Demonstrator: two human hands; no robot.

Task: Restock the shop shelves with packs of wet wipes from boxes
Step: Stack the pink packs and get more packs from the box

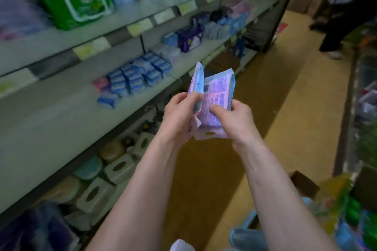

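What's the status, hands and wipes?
Left hand and right hand both grip purple wipe packs. Packs in mid-air, not yet shelved. Nothing between them and the middle shelf.

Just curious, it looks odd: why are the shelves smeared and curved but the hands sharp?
Head view: motion blur smears the green pack and shelves; the wide-angle lens bows their edges; the left hand, right hand and purple wipes packs at centre look fairly sharp.
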